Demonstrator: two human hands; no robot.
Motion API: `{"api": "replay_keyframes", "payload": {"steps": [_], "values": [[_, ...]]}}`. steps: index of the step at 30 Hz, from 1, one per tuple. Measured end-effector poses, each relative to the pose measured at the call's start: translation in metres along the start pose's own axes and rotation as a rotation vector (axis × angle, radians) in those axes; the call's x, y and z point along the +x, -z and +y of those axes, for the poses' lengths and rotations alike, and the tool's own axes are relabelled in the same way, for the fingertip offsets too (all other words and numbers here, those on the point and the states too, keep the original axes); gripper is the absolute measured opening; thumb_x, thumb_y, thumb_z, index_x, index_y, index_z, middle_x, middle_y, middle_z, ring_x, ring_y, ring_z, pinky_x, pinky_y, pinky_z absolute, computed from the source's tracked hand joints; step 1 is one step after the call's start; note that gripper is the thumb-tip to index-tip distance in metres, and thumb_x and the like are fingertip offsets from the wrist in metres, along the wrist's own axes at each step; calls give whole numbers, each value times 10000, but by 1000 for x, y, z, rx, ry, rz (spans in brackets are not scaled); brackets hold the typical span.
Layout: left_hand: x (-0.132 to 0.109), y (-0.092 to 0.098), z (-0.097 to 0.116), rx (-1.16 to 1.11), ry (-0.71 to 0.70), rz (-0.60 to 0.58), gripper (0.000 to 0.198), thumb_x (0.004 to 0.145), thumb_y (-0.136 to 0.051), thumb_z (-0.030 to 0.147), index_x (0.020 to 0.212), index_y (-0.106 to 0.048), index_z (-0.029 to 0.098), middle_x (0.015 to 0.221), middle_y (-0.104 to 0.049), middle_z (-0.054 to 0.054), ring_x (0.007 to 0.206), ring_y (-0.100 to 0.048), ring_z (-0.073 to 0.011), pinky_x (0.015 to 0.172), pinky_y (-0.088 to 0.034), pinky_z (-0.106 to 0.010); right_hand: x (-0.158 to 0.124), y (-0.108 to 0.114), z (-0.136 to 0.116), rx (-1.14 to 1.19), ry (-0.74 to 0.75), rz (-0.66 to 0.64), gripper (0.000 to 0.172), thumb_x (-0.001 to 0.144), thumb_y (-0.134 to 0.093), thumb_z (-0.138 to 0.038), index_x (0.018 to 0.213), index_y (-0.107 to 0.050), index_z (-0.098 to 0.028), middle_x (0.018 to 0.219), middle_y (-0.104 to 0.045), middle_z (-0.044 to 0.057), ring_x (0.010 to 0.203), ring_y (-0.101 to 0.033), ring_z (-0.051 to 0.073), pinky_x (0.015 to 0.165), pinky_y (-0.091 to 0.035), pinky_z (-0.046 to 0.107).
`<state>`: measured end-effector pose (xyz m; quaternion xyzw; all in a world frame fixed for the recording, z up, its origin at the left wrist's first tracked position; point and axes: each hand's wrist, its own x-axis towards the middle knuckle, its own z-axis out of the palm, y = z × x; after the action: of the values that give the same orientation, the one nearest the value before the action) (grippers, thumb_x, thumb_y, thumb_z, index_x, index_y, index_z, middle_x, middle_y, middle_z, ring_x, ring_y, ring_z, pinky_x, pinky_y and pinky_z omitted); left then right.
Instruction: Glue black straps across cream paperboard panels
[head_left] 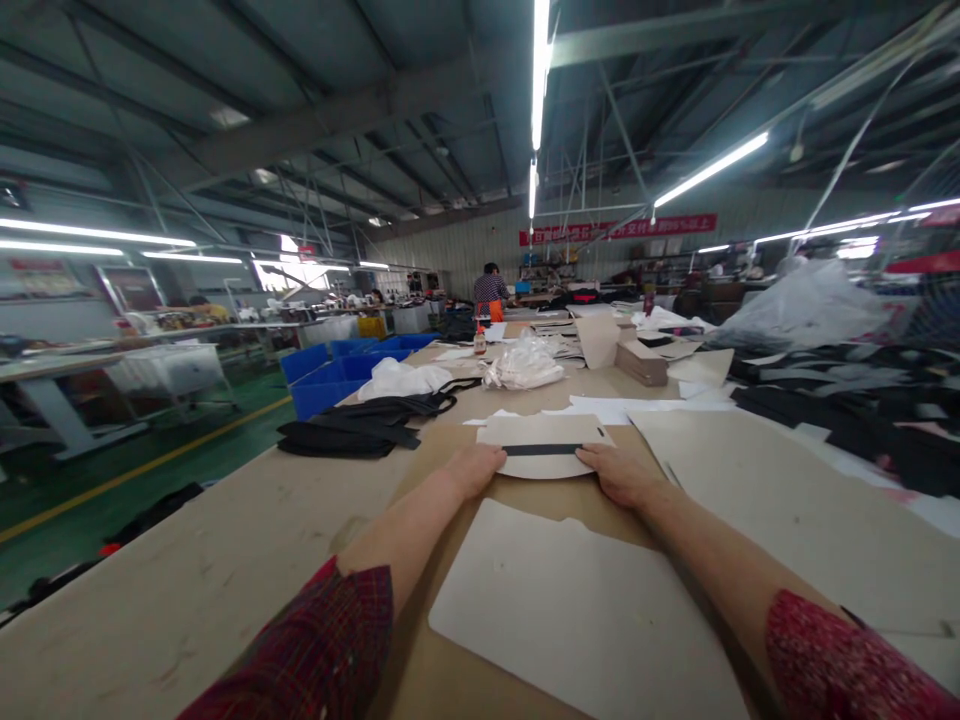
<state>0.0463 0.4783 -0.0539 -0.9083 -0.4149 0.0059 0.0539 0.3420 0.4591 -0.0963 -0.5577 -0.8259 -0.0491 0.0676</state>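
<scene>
A pale board piece (540, 432) with a curved near edge lies on brown board, a black strip (541, 450) running across it. At the strip's left end is my left hand (477, 470), its fingers closed on the strip and the board's edge. My right hand (613, 474) is closed at the strip's other end, fingertips pressed on it. Both thumbs are hard to make out. Nearer to me, between my forearms, a larger pale board (577, 600) with rounded corners lies flat.
Black fabric straps (352, 425) and blue bins (330, 380) are at left. Clear plastic (525, 362), a small bottle (480, 340) and stacked boards (641, 362) stand beyond. Large pale sheets (795, 500) and black pieces (847, 420) lie right. A person (491, 290) is far ahead.
</scene>
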Motion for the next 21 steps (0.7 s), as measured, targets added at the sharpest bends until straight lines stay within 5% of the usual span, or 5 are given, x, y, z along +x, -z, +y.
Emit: {"api": "replay_keyframes", "payload": {"steps": [8, 14, 18, 21], "values": [[-2, -6, -6, -24, 28, -14, 489, 882, -461, 143, 1365, -458, 217, 1425, -534, -89, 1310, -480, -238, 1090, -378, -374, 1, -2, 2, 38, -5, -26, 598, 851, -384, -86, 1444, -456, -128, 1509, -421, 149, 1355, -442, 231, 1125, -326, 352], [-10, 10, -14, -97, 5, -139, 777, 741, -601, 84, 1460, -337, 218, 1590, -272, -127, 1423, -335, -295, 1146, -317, -436, 2, 6, 4, 40, -32, -59, 684, 773, -433, -58, 1451, -440, -145, 1539, -375, 141, 1402, -369, 249, 1150, -296, 433], [-42, 30, -9, -187, 83, -146, 982, 721, -662, 194, 1530, -109, 152, 1622, -33, -203, 1469, -190, -365, 1159, -277, -511, -29, 24, 11, 44, -43, 10, 757, 700, -516, -107, 1451, -424, -108, 1576, -265, 194, 1455, -211, 369, 1122, -262, 616], [-80, 34, 12, -296, 129, -161, 739, 893, -472, 373, 1502, -161, 93, 1587, -222, -214, 1452, -274, -293, 1157, -300, -435, -74, 16, 17, 196, 15, 67, 613, 789, -485, -242, 1387, -521, -112, 1473, -464, 169, 1389, -387, 309, 1165, -294, 455]]}}
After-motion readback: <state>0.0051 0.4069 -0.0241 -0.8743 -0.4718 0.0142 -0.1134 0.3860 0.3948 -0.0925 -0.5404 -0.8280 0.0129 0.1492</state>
